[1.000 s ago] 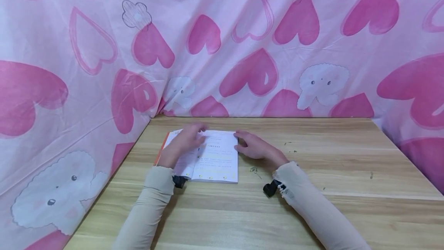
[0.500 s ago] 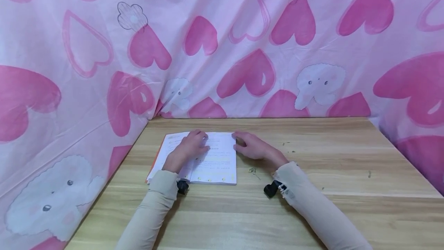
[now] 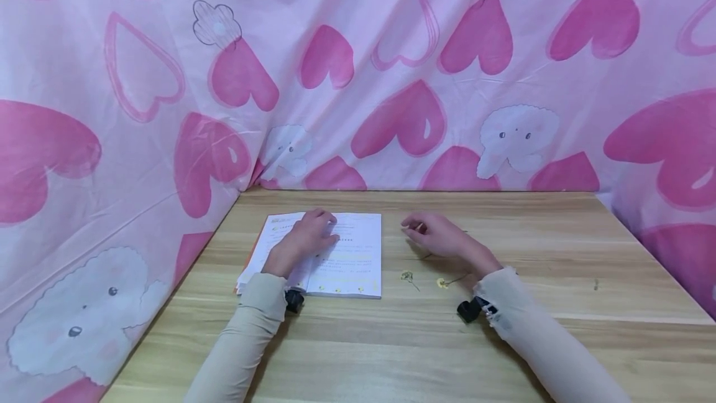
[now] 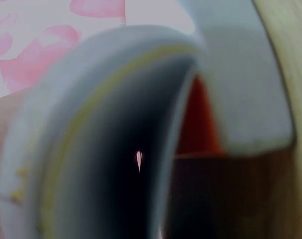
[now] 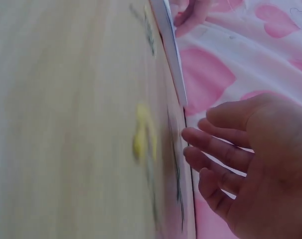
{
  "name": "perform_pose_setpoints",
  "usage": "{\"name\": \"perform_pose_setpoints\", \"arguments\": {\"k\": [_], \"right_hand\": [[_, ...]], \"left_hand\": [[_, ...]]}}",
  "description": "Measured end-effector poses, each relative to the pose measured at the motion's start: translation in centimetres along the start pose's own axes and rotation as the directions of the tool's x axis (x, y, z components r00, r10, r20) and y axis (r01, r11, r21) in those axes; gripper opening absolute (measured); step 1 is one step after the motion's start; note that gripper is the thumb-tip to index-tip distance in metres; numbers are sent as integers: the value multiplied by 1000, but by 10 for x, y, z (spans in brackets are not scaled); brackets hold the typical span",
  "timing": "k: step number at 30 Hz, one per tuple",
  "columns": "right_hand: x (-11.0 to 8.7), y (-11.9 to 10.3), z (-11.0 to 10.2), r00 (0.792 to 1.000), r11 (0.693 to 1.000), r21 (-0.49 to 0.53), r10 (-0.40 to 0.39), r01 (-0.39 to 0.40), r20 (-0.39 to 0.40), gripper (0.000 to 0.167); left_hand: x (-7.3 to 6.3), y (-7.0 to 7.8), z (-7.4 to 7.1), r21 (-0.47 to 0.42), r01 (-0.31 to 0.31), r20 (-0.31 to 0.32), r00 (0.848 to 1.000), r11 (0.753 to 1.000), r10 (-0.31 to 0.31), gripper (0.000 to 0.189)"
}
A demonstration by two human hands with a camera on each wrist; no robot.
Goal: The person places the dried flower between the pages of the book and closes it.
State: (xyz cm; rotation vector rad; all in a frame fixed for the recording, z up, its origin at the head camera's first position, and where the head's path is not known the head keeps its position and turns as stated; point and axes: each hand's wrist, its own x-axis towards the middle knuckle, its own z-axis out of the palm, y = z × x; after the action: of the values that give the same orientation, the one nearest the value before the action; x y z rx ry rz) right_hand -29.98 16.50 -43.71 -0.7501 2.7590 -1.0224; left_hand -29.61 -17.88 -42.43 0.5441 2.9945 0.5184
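An open book (image 3: 349,260) with white printed pages and an orange cover edge lies at the table's left. My left hand (image 3: 304,238) rests on it near the spine, fingers loosely bent. In the left wrist view its pages (image 4: 96,99) bulge in a blurred curve, with the left fingers out of sight. My right hand (image 3: 439,235) is to the right of the book, apart from it. In the right wrist view the right hand's fingers are loosely curved with nothing between them. Below it lie small dried flowers, among them a greenish one (image 3: 407,277) and a yellow one (image 3: 442,282).
The wooden table (image 3: 559,254) carries a few tiny dark bits to the right. A pink heart-patterned cloth (image 3: 391,111) hangs along the back and left side. Black wrist cameras sit under both sleeves.
My left hand first settled onto the pages near the spine and then stayed. My right hand has left the book's right edge and moved right, above the flowers.
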Motion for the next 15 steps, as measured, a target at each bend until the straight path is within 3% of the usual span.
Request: {"name": "perform_pose_setpoints", "arguments": {"k": [5, 15], "right_hand": [[-18, 13, -13, 997, 997, -25, 77, -76, 25, 29], [-38, 24, -28, 994, 996, -71, -39, 47, 98, 11]], "left_hand": [[1, -1, 1, -1, -4, -4, 1000, 1000, 4, 45], [-1, 2, -1, -17, -7, -4, 1000, 1000, 7, 44]]}}
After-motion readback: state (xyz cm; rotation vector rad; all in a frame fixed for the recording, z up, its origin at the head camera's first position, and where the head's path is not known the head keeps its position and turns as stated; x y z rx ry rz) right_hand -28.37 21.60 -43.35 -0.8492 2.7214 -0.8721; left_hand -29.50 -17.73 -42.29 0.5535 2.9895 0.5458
